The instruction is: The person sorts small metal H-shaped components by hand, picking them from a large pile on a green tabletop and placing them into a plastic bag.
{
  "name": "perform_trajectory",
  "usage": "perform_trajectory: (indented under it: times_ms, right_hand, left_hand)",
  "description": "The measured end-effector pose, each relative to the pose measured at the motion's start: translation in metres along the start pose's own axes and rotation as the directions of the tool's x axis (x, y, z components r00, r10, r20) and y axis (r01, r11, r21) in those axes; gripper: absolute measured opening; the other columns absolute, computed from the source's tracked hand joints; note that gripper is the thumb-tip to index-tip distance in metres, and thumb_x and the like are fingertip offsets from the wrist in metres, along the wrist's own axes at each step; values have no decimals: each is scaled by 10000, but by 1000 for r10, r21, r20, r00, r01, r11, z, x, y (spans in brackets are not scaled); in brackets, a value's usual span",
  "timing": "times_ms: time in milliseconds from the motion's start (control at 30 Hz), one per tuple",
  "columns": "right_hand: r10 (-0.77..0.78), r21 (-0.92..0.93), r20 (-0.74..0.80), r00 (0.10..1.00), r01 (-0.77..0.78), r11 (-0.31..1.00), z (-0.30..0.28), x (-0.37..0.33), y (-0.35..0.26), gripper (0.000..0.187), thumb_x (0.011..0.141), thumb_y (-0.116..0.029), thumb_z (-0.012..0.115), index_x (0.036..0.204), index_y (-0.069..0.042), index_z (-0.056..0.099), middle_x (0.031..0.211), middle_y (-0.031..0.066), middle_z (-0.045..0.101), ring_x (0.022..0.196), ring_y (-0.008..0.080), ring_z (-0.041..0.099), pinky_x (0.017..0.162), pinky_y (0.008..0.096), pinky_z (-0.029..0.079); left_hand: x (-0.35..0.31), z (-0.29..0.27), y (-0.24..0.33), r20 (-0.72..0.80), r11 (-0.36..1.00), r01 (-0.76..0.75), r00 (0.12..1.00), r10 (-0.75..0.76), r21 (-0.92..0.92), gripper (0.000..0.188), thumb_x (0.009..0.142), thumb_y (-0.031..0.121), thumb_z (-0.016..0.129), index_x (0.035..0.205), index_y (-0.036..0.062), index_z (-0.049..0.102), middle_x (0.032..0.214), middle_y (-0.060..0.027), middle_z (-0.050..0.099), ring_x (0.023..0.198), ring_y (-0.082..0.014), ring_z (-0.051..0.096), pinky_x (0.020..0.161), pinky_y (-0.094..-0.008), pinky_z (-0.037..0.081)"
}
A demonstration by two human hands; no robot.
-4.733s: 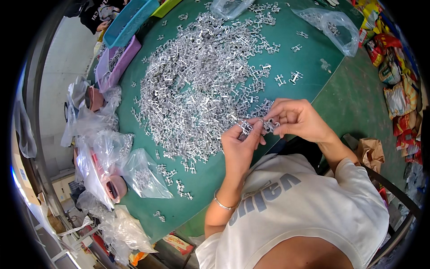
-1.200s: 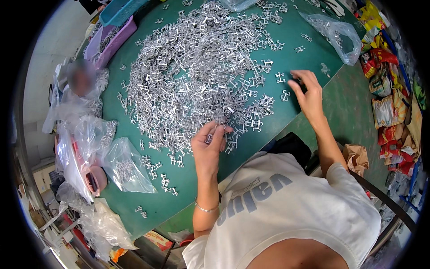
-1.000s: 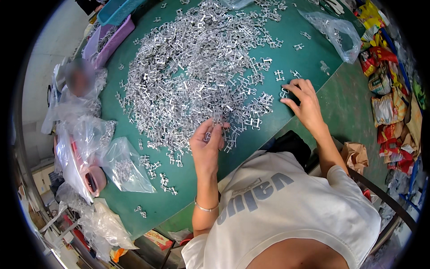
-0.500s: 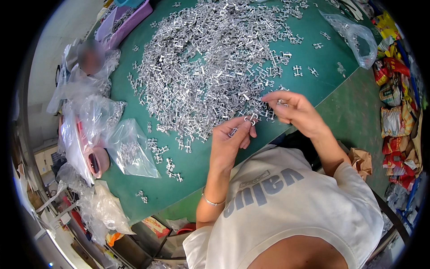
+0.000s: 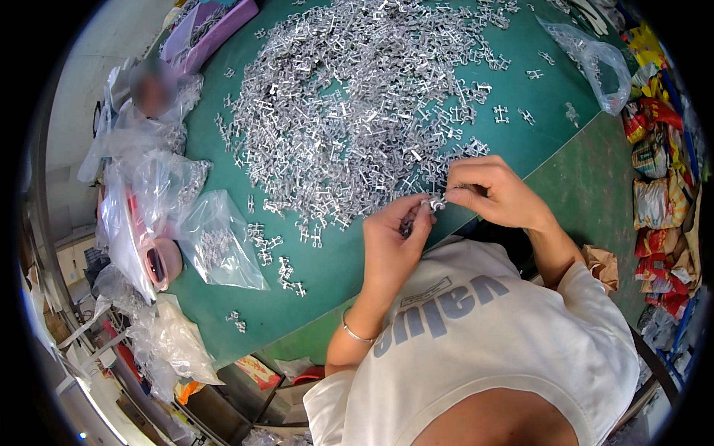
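Note:
A wide heap of small silver H-shaped metal pieces (image 5: 349, 111) covers much of the green table (image 5: 312, 275). At its near edge my left hand (image 5: 394, 234) is closed, pinching a silver metal piece (image 5: 433, 204) between thumb and forefinger. More metal shows in the curl of that hand's fingers. My right hand (image 5: 494, 192) is closed too, its thumb and forefinger meeting beside the same piece. A bit of metal shows between the right fingers, mostly hidden.
To the left lie a clear bag (image 5: 219, 249) with metal pieces and a pink container (image 5: 165, 262) with a dark phone-like object. A purple bin (image 5: 212, 33) stands at the far left, another clear bag (image 5: 606, 74) at the far right. Colourful packages (image 5: 654, 201) hang on the right.
My right hand has come from the heap's edge to my left hand, its fingers closing by the held piece. My left hand has shifted slightly right.

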State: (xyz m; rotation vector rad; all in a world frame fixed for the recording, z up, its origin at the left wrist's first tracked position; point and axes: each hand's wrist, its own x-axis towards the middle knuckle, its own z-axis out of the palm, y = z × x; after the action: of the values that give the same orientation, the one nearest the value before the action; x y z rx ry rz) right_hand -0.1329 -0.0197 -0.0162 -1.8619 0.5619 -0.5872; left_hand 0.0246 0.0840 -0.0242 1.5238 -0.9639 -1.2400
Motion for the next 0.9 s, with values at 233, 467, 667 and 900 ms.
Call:
perform_trajectory:
  times_ms: [233, 467, 667, 900]
  right_hand:
    - [-54, 5, 18, 998, 54, 999, -10, 5, 5, 131, 801, -96, 578, 737, 18, 568, 602, 102, 504, 499, 209, 466, 461, 307, 350]
    - [-54, -15, -31, 998, 54, 998, 1, 2, 0, 109, 778, -75, 589, 711, 6, 562, 585, 109, 483, 500, 238, 478, 457, 326, 363]
    - [-410, -317, -30, 912, 380, 869, 2, 4, 5, 110, 721, -81, 631, 688, -10, 554, 586, 84, 495, 518, 252, 496, 458, 336, 374]
    - [-254, -279, 68, 965, 263, 923, 1, 2, -1, 135, 717, -101, 641, 684, -20, 538, 607, 94, 505, 529, 267, 504, 454, 355, 387]
  left_hand:
    - [-1, 1, 11, -9, 994, 30, 999, -31, -101, 146, 841, 58, 557, 934, -34, 622, 703, -18, 620, 517, -9, 407, 464, -157, 341]
    - [2, -7, 9, 111, 939, 74, 993, -38, -336, 193, 853, 47, 541, 1022, -32, 590, 781, -42, 628, 543, -23, 418, 471, -159, 340]
    - [9, -15, 3, 358, 632, 382, 918, -173, -674, 197, 840, 32, 546, 1016, -46, 589, 761, -70, 611, 525, -37, 399, 460, -174, 324]
    - [0, -6, 9, 146, 834, 209, 977, -156, -511, 185, 850, 37, 498, 980, -72, 572, 727, -105, 571, 457, -44, 315, 423, -185, 260]
